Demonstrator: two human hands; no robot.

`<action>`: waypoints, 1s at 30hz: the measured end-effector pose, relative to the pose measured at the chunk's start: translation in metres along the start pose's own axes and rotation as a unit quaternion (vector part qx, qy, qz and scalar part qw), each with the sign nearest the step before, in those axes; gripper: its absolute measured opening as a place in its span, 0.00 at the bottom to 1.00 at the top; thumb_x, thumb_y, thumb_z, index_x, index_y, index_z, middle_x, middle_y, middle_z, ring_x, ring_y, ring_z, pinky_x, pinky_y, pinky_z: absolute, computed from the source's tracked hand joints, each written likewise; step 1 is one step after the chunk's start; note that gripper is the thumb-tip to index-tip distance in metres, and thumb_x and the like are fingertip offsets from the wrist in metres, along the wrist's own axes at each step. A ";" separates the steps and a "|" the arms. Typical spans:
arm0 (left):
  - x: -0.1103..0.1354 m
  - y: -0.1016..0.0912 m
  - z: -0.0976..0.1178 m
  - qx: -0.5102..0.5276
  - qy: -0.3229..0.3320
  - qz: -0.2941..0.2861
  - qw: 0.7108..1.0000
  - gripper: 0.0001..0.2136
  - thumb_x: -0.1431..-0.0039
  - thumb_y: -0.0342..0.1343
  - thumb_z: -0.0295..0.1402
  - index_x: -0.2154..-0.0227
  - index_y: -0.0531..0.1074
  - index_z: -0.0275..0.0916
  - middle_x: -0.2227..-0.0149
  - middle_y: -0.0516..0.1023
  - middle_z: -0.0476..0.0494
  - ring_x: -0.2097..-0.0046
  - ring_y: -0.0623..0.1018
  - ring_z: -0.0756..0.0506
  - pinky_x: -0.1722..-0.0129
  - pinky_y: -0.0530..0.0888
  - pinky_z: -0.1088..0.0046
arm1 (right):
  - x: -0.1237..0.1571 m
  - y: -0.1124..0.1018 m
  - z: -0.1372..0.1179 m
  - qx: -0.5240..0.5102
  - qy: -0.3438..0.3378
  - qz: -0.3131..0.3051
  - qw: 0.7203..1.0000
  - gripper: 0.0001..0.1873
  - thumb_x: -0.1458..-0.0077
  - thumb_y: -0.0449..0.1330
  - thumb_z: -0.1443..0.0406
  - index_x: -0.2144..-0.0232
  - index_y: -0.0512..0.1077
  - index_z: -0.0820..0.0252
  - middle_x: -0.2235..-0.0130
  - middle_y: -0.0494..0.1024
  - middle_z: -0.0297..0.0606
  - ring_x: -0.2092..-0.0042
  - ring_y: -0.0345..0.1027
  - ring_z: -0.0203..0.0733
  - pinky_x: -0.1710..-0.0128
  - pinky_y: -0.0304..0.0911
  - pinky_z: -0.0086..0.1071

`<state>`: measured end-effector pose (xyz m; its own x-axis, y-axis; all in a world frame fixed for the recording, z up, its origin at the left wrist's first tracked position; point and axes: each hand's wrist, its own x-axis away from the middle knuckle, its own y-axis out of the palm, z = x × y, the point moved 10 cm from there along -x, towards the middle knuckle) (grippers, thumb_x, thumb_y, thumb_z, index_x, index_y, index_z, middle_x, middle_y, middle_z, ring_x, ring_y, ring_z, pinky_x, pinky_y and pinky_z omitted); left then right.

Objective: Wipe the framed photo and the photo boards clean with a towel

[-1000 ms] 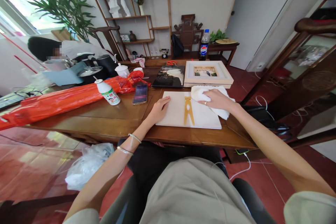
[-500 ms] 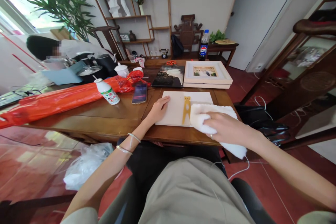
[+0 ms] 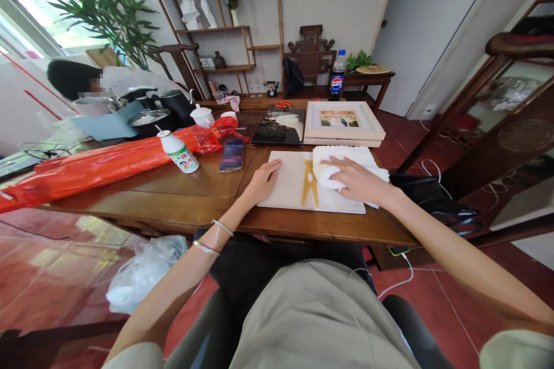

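We see bare forearms, two thin silver bangles (image 3: 214,235) above our left hand (image 3: 262,180), slim ring (image 3: 340,189) on our right hand (image 3: 357,180), pale beige short sleeves (image 3: 515,351), beige top (image 3: 320,317).

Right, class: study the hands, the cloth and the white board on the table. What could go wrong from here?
The white cloth under the right hand lies beside the gold stand, so a wipe could snag and bend it. Only the left hand steadies the white board near the edge of the table; a hard push might skid it off.
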<state>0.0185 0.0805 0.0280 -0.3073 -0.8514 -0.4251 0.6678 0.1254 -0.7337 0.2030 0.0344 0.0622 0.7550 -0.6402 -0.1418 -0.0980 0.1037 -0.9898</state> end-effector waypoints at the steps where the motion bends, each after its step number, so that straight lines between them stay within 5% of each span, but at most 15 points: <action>1: 0.000 0.000 0.000 0.001 0.000 -0.001 1.000 0.18 0.39 0.43 0.30 0.50 0.71 0.34 0.44 0.70 0.39 0.41 0.68 0.42 0.40 0.62 0.61 | 0.006 -0.003 -0.008 -0.014 -0.007 -0.003 1.000 0.14 0.60 0.54 0.76 0.70 0.75 0.63 0.39 0.62 0.49 0.37 0.49 0.57 0.42 0.51 0.52; 6: 0.000 -0.001 0.001 0.003 -0.004 -0.005 1.000 0.18 0.39 0.43 0.30 0.50 0.71 0.36 0.43 0.69 0.40 0.41 0.68 0.42 0.40 0.62 0.60 | 0.039 -0.020 -0.052 -0.072 -0.027 -0.031 0.997 0.11 0.62 0.55 0.76 0.76 0.73 0.60 0.39 0.63 0.44 0.37 0.51 0.54 0.41 0.53 0.48; 9: 0.000 -0.001 0.001 -0.001 -0.004 -0.006 1.000 0.18 0.39 0.43 0.29 0.49 0.71 0.36 0.43 0.69 0.40 0.41 0.68 0.43 0.39 0.62 0.60 | 0.046 -0.023 -0.058 -0.072 -0.009 -0.046 0.996 0.11 0.62 0.54 0.76 0.77 0.72 0.58 0.41 0.65 0.42 0.39 0.55 0.53 0.43 0.56 0.46; 18: 0.000 0.000 0.000 0.003 0.001 -0.002 1.000 0.18 0.39 0.43 0.30 0.50 0.71 0.35 0.44 0.70 0.39 0.41 0.68 0.43 0.39 0.62 0.61 | -0.016 -0.004 0.030 0.013 0.068 -0.017 0.997 0.10 0.49 0.52 0.69 0.66 0.73 0.63 0.55 0.74 0.49 0.53 0.67 0.52 0.54 0.60 0.39; 22: 0.000 -0.001 0.000 0.006 0.001 0.000 1.000 0.18 0.39 0.44 0.30 0.50 0.71 0.34 0.44 0.70 0.39 0.41 0.68 0.43 0.39 0.62 0.62 | -0.028 -0.002 0.044 0.025 0.083 -0.021 0.996 0.12 0.47 0.50 0.67 0.65 0.73 0.65 0.62 0.75 0.49 0.57 0.68 0.52 0.58 0.59 0.38; 25: 0.000 -0.001 0.000 0.007 -0.004 -0.002 1.000 0.18 0.39 0.44 0.30 0.50 0.71 0.35 0.44 0.70 0.39 0.41 0.68 0.43 0.39 0.62 0.62 | -0.018 -0.009 0.023 0.009 0.064 -0.027 0.998 0.12 0.50 0.50 0.70 0.66 0.72 0.63 0.63 0.75 0.46 0.60 0.68 0.49 0.60 0.59 0.36; 30: 0.000 -0.001 0.000 0.005 -0.007 -0.004 1.000 0.18 0.39 0.43 0.29 0.50 0.71 0.35 0.43 0.69 0.40 0.41 0.67 0.43 0.39 0.62 0.62 | 0.025 -0.025 -0.046 -0.047 0.015 -0.075 0.996 0.08 0.56 0.51 0.73 0.75 0.69 0.60 0.64 0.74 0.43 0.61 0.67 0.47 0.61 0.58 0.35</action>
<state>0.0183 0.0798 0.0285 -0.3037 -0.8591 -0.4120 0.6722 0.1132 -0.7317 0.1945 -0.0197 0.0831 0.7458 -0.6661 0.0095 -0.0466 -0.0663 -0.9967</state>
